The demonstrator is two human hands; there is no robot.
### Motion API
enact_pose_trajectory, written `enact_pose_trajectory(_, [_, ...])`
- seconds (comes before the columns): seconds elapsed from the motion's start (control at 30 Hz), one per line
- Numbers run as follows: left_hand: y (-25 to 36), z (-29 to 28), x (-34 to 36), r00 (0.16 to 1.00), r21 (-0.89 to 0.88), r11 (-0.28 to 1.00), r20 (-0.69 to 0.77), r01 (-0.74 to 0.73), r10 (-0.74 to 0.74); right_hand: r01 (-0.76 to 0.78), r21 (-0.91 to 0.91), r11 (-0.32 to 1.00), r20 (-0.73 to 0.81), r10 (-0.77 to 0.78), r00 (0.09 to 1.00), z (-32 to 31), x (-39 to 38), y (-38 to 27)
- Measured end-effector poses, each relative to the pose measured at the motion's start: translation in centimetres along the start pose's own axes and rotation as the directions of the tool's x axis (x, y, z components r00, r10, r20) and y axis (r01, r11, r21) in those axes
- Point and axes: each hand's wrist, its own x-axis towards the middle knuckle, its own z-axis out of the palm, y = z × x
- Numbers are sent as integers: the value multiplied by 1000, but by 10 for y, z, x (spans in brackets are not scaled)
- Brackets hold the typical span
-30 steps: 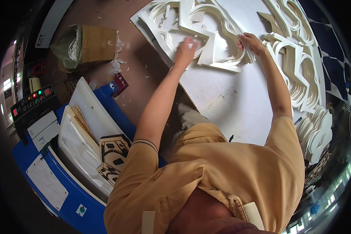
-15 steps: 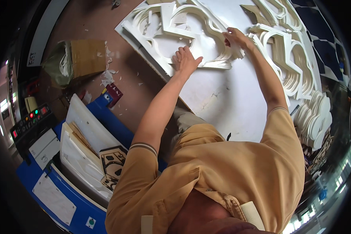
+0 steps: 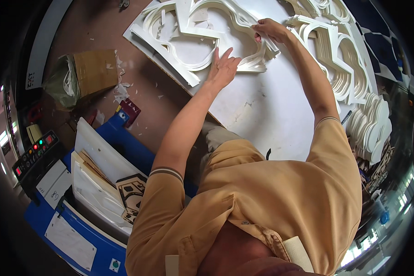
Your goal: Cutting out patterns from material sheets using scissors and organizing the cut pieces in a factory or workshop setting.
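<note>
A stack of thin white cut-out frames (image 3: 200,32), with angular and rounded openings, lies on the white table (image 3: 271,119) at its far left part. My right hand (image 3: 272,30) is closed on the right-hand edge of this stack, fingers curled over the layered strips. My left hand (image 3: 223,70) lies at the near side of the stack, beside an inner corner, its fingers spread and pointing away from me. Nothing shows in its grasp. Small white scraps are visible inside the stack's openings.
A similar stack of white frames (image 3: 329,41) lies further right, with rounded white pieces (image 3: 370,129) piled nearer. On the floor at left stands a cardboard box (image 3: 96,71) with scraps around it. A blue machine with a control panel (image 3: 37,149) and upright white panels (image 3: 101,147) is near left.
The whole view has shifted a little. Relative to the stack, my left hand has slid to the right and its fingers have spread. My right hand stays at the same edge.
</note>
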Motion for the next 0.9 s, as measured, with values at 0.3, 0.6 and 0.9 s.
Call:
enact_pose_trajectory(0.3, [-5,-28,7,983,-409,898,-12,162,-183,36,-146,989,-82,-48,995,-4,-10,-11])
enact_pose_trajectory(0.6, [-11,-36,2,966,-579,773,157,259,-207,-48,-386,921,-168,-19,986,13,-22,-27])
enact_pose_trajectory(0.9, [8,-11,0,995,-76,996,-95,-37,29,76,-573,816,-218,-241,946,2,3,31])
